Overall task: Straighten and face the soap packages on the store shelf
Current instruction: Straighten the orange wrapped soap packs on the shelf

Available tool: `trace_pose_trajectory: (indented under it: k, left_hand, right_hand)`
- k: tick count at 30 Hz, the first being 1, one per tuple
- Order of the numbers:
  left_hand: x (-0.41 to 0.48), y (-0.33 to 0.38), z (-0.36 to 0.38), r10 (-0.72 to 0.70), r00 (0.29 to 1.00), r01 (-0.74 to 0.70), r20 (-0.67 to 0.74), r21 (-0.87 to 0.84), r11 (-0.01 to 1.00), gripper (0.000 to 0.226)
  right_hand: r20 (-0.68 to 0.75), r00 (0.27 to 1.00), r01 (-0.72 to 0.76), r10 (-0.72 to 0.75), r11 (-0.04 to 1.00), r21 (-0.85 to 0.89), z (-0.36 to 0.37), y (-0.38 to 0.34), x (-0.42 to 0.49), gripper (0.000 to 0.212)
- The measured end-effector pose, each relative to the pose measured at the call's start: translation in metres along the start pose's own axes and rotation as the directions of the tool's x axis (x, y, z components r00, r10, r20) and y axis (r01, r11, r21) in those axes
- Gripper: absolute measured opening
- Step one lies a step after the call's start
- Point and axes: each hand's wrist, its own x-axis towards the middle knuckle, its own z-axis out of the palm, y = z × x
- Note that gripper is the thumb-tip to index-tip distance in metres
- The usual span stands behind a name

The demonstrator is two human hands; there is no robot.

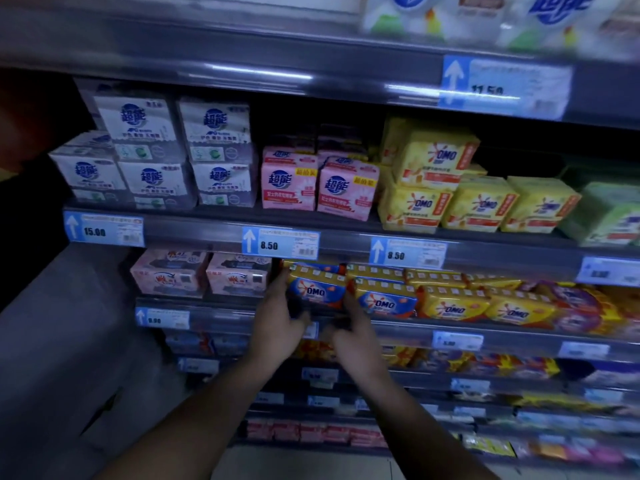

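Head cam is looking at a soap aisle, pretty dim and a bit blurry. Both arms reach up to the leftmost OMO pack [317,289], the yellow and blue one at the left end of its row on the shelf [221,316] below the 8.50 price tag [280,244]. The left grip [277,317] has its fingers fairly straight, standing up against the pack's left end, with the thumb sticking out under the front edge. The right grip [353,327] mirrors it: fingers up against the right end, wedged in where the pack meets the next OMO pack [386,301], thumb pointing in low. So the pack sits between the two hands, more pressed than wrapped. Can't say whether the thumbs actually touch it.

The pack looks tilted, left end higher, with another layer of packs behind it. Just left of it, with a small gap, sit two pink packs [239,278]. One level up there are white and blue packs [152,181], pink ones [289,185] and yellow OMO bundles [415,206].
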Motion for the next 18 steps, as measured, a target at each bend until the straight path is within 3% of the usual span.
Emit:
trace_pose_trajectory:
  k: [5, 9, 12, 15, 18]
  left_hand:
    - [-0.011, 0.002, -0.008, -0.091, 0.978, 0.040, -0.187, -0.258, 0.965, 0.049]
    - [-0.030, 0.011, -0.017, -0.110, 0.992, 0.072, -0.056, -0.460, 0.885, 0.034]
    - [-0.041, 0.027, -0.014, -0.212, 0.976, 0.200, 0.046, -0.579, 0.791, 0.037]
    - [-0.050, 0.037, -0.013, -0.308, 0.949, 0.274, 0.064, -0.650, 0.709, 0.030]
    - [-0.060, 0.041, -0.013, -0.362, 0.927, 0.329, 0.097, -0.673, 0.662, 0.034]
  right_hand:
    - [-0.111, 0.993, 0.048, -0.031, 0.987, 0.150, -0.015, 0.006, -0.019, 0.047]
    - [-0.159, 0.980, 0.155, -0.117, 0.954, 0.258, -0.040, 0.021, -0.035, 0.020]
    - [-0.124, 0.992, 0.072, -0.023, 0.908, 0.412, -0.052, 0.024, -0.042, 0.008]
    - [-0.076, 0.992, -0.039, 0.097, 0.833, 0.552, -0.063, 0.024, -0.046, 0.019]
    - [0.065, 0.979, -0.184, 0.191, 0.712, 0.678, -0.070, 0.021, -0.051, 0.021]
